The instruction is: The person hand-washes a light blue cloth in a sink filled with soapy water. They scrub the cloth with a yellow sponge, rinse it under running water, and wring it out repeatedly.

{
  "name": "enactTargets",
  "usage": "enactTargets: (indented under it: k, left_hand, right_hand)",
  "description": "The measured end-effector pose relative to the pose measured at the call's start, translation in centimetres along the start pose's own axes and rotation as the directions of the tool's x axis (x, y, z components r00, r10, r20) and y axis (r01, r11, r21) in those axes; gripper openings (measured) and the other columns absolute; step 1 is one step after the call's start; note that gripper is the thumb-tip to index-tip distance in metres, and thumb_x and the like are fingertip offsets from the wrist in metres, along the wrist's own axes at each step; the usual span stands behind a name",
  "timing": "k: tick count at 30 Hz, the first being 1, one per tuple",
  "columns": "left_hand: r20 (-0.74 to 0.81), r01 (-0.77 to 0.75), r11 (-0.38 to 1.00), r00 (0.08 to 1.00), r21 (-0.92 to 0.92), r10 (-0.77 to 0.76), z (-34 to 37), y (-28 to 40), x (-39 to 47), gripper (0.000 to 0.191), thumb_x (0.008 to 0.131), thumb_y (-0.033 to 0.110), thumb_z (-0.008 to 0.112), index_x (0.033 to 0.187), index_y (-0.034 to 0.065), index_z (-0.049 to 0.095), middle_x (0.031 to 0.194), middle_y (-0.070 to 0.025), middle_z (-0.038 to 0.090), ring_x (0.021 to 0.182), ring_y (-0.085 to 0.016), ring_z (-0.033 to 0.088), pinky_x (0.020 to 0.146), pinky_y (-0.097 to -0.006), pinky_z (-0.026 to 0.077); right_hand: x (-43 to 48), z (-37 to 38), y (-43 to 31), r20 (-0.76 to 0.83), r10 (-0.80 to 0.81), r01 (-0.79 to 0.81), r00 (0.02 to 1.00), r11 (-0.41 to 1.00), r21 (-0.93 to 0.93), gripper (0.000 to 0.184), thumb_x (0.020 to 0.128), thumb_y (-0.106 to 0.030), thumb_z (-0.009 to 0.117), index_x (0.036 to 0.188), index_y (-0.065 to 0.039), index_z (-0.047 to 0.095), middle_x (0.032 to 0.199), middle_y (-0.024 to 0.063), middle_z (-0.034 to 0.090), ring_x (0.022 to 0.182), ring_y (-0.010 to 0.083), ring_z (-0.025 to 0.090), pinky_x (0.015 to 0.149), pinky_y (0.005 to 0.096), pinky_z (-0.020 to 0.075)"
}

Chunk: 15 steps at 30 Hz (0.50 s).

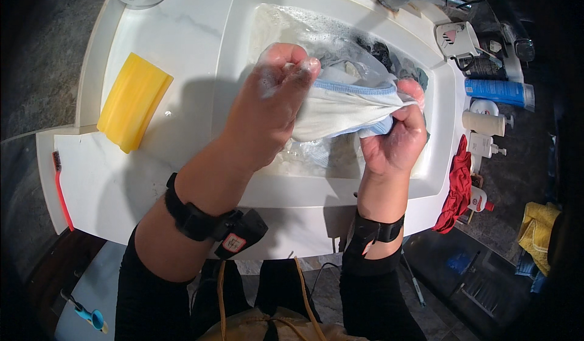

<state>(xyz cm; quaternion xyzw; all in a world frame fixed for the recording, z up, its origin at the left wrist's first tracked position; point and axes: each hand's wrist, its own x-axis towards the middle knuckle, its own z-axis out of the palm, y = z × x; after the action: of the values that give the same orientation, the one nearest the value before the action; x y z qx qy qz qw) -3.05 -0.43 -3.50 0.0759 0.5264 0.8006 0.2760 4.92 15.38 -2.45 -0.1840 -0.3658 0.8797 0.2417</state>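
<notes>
A wet white cloth garment with blue trim (346,108) is stretched between my two hands above the sink. My left hand (278,95), with suds on its fingers, is closed around its left end. The fingers of my right hand (401,131) pinch the opposite end, where the fabric draws into folds. Below, the rectangular white sink (292,193) holds cloudy, soapy water (310,26). Dark and grey clothes (378,56) lie soaking in it, partly hidden by the garment and my hands.
A yellow ridged soap bar or block (134,102) lies on the white counter (187,35) at left, near a red brush (63,195). Along the right edge stand a cup (456,40), a blue tube (497,92), pump bottles (483,123) and a crumpled red cloth (456,190).
</notes>
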Motion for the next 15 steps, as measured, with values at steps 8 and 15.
enactTargets:
  k: [8,15]
  left_hand:
    - [0.213,0.062,0.913,0.964,0.403,-0.159,0.0,0.8,-0.2,0.034,0.085,0.033,0.066,0.08,-0.0002,0.06,0.063,-0.0029,0.051,0.063,-0.008,0.044,0.057,-0.0261,0.038]
    - [0.227,0.074,0.969,0.965,0.236,-0.129,0.0,1.0,-0.5,0.027,0.089,0.021,0.06,0.103,-0.0025,0.06,0.083,-0.0019,0.058,0.078,-0.009,0.05,0.07,-0.0244,0.042]
  right_hand:
    - [-0.1,0.0,-0.4,0.139,0.046,-0.063,0.989,0.991,0.117,0.054,0.079,-0.017,0.044,0.128,0.005,0.047,0.121,0.0212,0.057,0.11,0.0334,0.056,0.098,0.0441,0.0434]
    - [-1.1,1.8,1.2,0.162,0.128,-0.039,0.979,0.885,-0.463,0.075,0.079,-0.052,0.069,0.133,-0.005,0.048,0.111,0.005,0.051,0.103,0.0147,0.05,0.089,0.0275,0.041]
